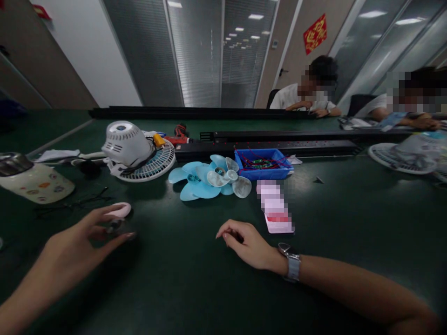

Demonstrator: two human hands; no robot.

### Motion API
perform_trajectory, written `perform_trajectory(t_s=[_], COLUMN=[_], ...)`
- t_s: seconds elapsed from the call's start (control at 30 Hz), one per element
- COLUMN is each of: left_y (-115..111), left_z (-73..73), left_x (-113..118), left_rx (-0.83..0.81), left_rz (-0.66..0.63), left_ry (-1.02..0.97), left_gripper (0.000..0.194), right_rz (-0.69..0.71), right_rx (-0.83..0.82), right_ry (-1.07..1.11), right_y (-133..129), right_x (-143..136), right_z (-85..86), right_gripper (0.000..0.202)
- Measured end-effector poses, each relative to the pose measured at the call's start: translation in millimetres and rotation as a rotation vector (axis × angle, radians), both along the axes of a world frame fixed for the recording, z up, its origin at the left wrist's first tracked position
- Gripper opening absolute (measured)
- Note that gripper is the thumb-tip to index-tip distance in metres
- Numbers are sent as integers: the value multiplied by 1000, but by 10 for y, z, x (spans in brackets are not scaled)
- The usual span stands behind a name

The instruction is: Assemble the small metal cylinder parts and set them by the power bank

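My left hand [78, 242] is at the left of the dark green table, thumb and fingers closed round a small dark, shiny object [118, 226] whose kind I cannot make out. A smooth pink oval piece [120, 210] shows at its index fingertip; whether it belongs to the held object is unclear. My right hand [247, 244] rests on the table in the middle, fingers loosely curled, nothing visible in them. A watch [292, 265] is on that wrist. Nearest to this hand, just beyond it, lies a flat pink phone-like item [275, 207], partly blurred out.
Blue and clear fan blades [200, 181] lie ahead, beside a blue bin [263, 170] of wires. A white fan body [125, 146], a red drill [179, 135] and black rails [265, 149] stand behind. A pale flask [42, 181] lies left. Two people sit opposite.
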State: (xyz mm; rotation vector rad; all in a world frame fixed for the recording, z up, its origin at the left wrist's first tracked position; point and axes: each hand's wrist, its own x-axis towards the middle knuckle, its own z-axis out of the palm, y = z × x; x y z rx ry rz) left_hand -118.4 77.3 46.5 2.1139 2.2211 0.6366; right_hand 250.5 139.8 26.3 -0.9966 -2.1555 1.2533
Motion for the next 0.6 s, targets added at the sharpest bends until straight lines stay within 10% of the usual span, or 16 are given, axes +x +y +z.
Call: perform_trajectory(t_s=[0.27, 0.6], left_y=[163, 133], left_z=[-134, -359], left_x=[1323, 1450], left_rx=[10, -81], left_rz=[-497, -512], left_ry=[-265, -601], left_gripper=[52, 50], right_rz=[-14, 120], right_rx=[25, 20], right_ry=[26, 95], right_y=[-10, -69], right_x=[-1, -99], right_z=[-38, 24], right_gripper=[16, 41])
